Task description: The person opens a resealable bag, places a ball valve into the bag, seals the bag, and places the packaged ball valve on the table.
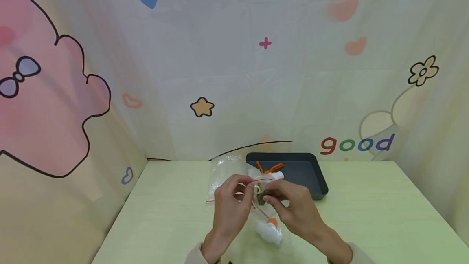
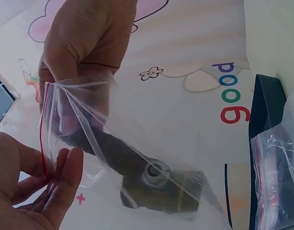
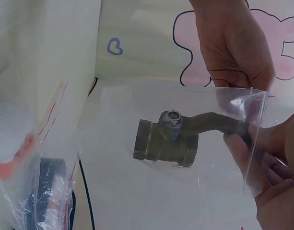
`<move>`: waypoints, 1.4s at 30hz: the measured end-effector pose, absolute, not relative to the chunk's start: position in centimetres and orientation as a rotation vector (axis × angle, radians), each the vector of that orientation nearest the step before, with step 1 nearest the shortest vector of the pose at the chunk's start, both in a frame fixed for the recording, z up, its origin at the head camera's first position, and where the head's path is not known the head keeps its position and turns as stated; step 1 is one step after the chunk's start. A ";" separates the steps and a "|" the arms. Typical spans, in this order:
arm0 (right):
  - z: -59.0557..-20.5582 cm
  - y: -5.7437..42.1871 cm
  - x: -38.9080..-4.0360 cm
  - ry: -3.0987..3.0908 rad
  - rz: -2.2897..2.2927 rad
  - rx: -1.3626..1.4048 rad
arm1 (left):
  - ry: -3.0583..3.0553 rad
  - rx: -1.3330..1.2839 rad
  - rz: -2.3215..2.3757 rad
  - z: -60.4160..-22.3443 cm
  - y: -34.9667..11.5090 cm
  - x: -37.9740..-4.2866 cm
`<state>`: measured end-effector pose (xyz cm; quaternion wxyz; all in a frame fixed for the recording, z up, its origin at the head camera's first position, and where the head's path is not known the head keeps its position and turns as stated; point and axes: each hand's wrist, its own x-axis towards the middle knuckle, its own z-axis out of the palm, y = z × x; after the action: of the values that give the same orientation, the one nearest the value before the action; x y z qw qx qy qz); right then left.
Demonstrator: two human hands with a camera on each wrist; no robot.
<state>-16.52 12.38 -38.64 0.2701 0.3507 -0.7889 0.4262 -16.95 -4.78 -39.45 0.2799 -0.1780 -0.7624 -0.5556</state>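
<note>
A brass ball valve [image 3: 166, 141] with a long lever handle sits inside a clear zip bag [image 3: 118, 105]. At the bag's mouth, my right hand [image 1: 296, 207] pinches the end of the lever. My left hand [image 1: 232, 203] grips the bag's edge by its red zip line, thumb against fingers in the left wrist view. Both hands are raised over the table, close together, and the valve body hangs within the plastic.
A dark tray [image 1: 302, 170] stands behind the hands, with orange pieces [image 1: 276, 167] at its left. Another clear bag [image 1: 223, 174] lies beside it. Nearer me, a bagged white item [image 1: 269, 232] with an orange part lies on the pale table [image 1: 157, 215].
</note>
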 end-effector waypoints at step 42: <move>-37.5 13.2 -14.9 -2.144 0.827 0.783 | -1.831 -0.260 -1.880 -39.1 -5.2 -16.8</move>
<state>-14.93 13.16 -37.51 0.3492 0.3023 -0.8275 0.3193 -16.76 -5.18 -39.13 0.2497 -0.0953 -0.6724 -0.6903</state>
